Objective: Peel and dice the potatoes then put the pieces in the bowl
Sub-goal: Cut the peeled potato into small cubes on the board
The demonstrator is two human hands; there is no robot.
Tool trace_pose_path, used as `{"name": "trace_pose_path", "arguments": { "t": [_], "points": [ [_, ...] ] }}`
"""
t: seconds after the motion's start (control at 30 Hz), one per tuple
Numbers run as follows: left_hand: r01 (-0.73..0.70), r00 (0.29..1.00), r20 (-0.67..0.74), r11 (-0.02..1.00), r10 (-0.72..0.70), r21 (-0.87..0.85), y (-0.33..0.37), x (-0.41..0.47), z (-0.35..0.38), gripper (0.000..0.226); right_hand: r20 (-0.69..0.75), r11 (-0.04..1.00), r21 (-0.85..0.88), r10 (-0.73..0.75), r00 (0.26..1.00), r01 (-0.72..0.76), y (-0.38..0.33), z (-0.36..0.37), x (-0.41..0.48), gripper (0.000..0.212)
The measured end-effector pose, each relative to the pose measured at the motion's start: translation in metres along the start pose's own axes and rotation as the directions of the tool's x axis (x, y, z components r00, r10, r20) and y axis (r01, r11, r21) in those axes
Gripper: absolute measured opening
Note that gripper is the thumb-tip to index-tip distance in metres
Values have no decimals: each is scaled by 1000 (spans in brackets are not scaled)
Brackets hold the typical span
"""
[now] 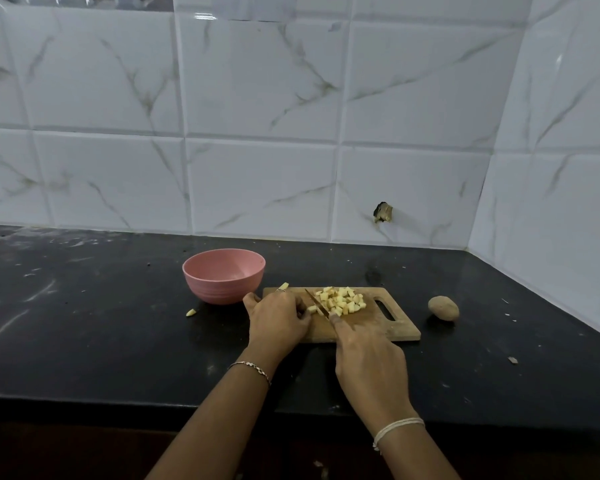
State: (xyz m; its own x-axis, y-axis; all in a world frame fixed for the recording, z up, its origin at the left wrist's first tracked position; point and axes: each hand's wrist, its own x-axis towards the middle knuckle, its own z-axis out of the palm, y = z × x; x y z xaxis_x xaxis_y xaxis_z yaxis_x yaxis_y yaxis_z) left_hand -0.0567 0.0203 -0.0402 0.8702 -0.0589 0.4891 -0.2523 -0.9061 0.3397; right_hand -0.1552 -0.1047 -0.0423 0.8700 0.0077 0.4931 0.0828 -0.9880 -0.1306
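Starting left: the pink bowl (224, 280) sits on the black counter (84, 323) at about 10 o'clock from the cutting board (399, 327), close to its corner, and what shows of its inside is bare. A stray potato bit (191, 312) lies on the counter at the bowl's 7 o'clock.

The left hand (278, 318), with a thin bracelet (252, 367) on the wrist, rests on the board's left end with fingers curled down. A pale potato piece (311, 309) pokes out right at its fingertips, but I honestly can't tell if it's pinched or just touched, since the knuckles cover that.

The right hand (368, 362) is wrapped around the knife (316, 303). The handle is totally hidden under the palm, and the index finger runs out along the blade's back. The blade angles toward 11 o'clock, between the left fingertips and the diced potato pile (342, 301), which is heaped mid-board.

A whole unpeeled potato (443, 308) sits on the counter at the board's 3 o'clock, just off the handle-slot end.
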Motion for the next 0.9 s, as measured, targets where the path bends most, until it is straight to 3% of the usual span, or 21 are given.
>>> {"name": "trace_pose_path", "arguments": {
  "t": [0.6, 0.9],
  "points": [
    [1, 1000, 15, 1000, 0, -29, -2, 0, 1, 15, 47, 996, -41, -83, 995, 85, -9, -1, 16, 36],
    [25, 1000, -15, 998, -26, -61, 1, -2, -5, 13, 17, 999, 6, 39, 999, -39, -9, -1, 5, 45]
  ]
}}
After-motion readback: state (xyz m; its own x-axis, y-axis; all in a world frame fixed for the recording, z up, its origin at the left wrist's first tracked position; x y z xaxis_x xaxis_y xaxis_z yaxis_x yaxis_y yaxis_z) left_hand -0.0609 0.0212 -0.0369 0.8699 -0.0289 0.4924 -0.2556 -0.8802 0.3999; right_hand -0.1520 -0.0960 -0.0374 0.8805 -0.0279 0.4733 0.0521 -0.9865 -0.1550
